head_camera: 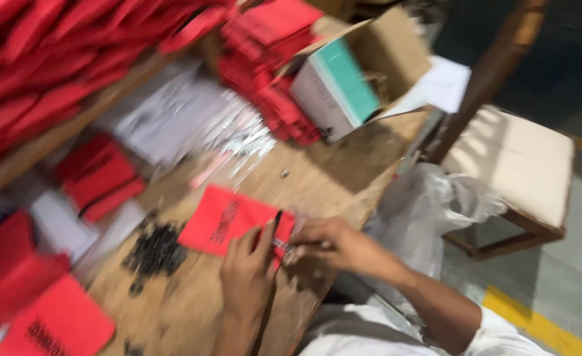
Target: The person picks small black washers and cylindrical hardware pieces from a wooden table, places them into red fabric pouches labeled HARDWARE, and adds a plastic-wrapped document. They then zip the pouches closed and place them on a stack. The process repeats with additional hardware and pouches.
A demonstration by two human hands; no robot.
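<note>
Red flat fabric pouch (228,221), centre frame on wooden table (330,178): left hand (248,270) pinches its edge, right hand (327,245) closed on it.

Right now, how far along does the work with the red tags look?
Done, it seems: stacks of red tags piled behind on the wooden table. In hand: the left hand presses one red rectangular tag while the right hand works a small fastener at its edge, blurred. Left: a heap of small black pieces and loose red tags nearby.
</note>
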